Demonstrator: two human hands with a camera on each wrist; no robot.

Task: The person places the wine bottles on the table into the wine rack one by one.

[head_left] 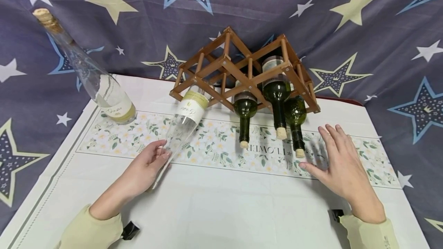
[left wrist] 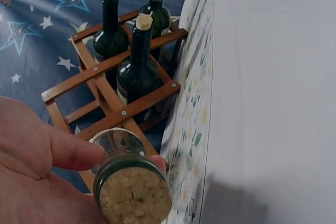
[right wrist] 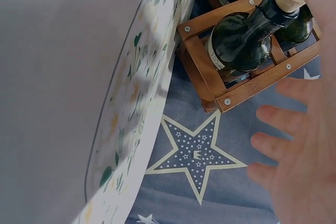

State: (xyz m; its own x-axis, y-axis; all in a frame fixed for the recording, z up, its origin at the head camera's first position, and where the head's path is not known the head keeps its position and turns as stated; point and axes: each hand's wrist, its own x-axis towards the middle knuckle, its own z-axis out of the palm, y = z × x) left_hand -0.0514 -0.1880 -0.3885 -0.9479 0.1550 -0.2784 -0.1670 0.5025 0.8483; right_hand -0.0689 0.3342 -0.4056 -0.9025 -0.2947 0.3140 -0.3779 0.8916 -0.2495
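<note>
My left hand (head_left: 147,168) grips the neck of a clear glass bottle (head_left: 194,107) with a cream and yellow-green label. The base end of that bottle is at the lower left opening of a brown wooden wine rack (head_left: 237,76); how deep it sits is hard to tell. Its cork (left wrist: 136,195) faces the camera in the left wrist view. Three corked green bottles (head_left: 278,97) lie in the rack's right part, necks towards me. Beside the rightmost green bottle (head_left: 296,116), my right hand (head_left: 342,160) hovers with fingers spread, holding nothing.
Another corked clear bottle (head_left: 115,101) stands upright at the table's left. A floral runner (head_left: 221,151) crosses the white table (head_left: 225,206) in front of the rack. Behind hangs a dark cloth (head_left: 138,37) with stars.
</note>
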